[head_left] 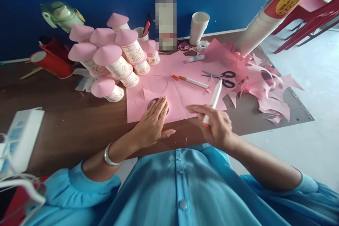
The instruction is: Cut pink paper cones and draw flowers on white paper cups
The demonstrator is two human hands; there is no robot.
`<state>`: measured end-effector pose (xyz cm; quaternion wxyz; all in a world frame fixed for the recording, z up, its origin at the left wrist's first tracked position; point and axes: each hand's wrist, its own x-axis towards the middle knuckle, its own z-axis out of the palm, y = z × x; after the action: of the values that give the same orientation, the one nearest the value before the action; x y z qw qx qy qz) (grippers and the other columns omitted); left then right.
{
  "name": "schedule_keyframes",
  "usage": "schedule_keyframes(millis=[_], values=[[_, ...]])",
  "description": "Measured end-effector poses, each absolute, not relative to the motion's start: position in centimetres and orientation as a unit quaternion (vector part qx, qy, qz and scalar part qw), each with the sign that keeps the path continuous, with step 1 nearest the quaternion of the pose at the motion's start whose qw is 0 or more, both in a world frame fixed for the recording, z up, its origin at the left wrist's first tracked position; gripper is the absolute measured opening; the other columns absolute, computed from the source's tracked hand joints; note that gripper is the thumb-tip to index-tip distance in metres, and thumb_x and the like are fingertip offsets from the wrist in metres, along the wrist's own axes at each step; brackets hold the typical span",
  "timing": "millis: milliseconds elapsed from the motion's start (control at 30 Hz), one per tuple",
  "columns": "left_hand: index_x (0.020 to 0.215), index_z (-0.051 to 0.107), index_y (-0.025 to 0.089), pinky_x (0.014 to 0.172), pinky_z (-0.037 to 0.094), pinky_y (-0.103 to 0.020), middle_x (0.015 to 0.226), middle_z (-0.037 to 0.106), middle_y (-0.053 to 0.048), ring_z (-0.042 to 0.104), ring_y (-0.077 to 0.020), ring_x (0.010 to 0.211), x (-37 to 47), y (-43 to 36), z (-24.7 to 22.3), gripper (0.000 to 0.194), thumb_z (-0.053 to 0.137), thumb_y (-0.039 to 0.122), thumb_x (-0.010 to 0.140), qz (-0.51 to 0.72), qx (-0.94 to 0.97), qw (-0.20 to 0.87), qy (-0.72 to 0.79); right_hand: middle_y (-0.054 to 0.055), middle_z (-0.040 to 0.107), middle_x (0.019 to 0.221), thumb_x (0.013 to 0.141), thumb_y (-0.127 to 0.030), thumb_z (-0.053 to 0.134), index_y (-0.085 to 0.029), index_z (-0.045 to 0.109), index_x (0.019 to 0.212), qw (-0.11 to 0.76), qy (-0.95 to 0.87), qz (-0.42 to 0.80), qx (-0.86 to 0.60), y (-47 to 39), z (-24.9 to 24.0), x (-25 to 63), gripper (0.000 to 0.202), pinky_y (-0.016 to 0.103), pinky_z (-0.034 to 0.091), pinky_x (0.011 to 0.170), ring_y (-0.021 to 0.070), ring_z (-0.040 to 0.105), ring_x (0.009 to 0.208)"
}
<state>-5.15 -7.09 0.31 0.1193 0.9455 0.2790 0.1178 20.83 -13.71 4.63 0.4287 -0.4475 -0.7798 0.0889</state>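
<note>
My left hand [156,122] lies flat with outstretched fingers, pressing on a round, dark-rimmed disc [149,105]. That disc rests on a sheet of pink paper [135,107] near the table's front edge, mostly covered by my fingers. My right hand [215,125] is closed around a white marker [216,95], held tilted above the paper's right front part; its lower end is red. A traced circle outline shows on the paper behind my left hand. Further back on the sheet lie an orange-and-white marker [194,82], a glue stick [194,58] and black-handled scissors [221,75].
Decorated paper cups with pink cone roofs [107,55] stand stacked at the back left. Pink paper scraps [275,95] spread over the right side. White cups [199,28] stand by the blue wall. A power strip [22,137] lies at the left, near a red tube [50,64].
</note>
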Motion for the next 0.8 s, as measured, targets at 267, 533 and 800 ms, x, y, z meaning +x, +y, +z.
schedule_keyframes(millis=[267,533,800], values=[[0.168,0.006,0.006,0.129,0.031,-0.066,0.172,0.022,-0.034,0.017,-0.0411,0.164,-5.3,-7.2,0.7,0.083,0.051,0.036,0.104,0.131,0.942,0.148,0.27,0.023,0.076,0.127,0.103,-0.008,0.051,-0.012,0.061,0.13,0.298,-0.911,-0.032,-0.283,-11.1,1.2,18.3,0.03,0.05,0.067,0.098,0.032,0.073,0.126],[0.166,0.026,0.011,0.131,0.034,-0.059,0.171,0.034,-0.025,0.027,-0.0334,0.163,-5.9,-5.9,2.7,0.064,0.045,0.025,0.106,0.105,0.934,0.202,0.275,0.024,0.076,0.126,0.102,-0.006,0.054,-0.012,0.065,0.122,0.295,-0.911,0.001,-0.289,-10.8,1.1,18.8,0.024,0.051,0.064,0.102,0.0332,0.073,0.126],[0.144,0.061,0.018,0.121,0.048,-0.041,0.152,0.065,-0.011,0.061,-0.0244,0.142,-5.7,-1.7,6.8,0.051,0.068,0.014,0.093,0.021,0.94,0.217,0.261,0.022,0.079,0.109,0.101,-0.002,0.049,-0.012,0.053,0.128,0.288,-0.921,-0.038,-0.258,-10.4,2.0,18.7,0.028,0.047,0.067,0.085,0.0302,0.08,0.098]])
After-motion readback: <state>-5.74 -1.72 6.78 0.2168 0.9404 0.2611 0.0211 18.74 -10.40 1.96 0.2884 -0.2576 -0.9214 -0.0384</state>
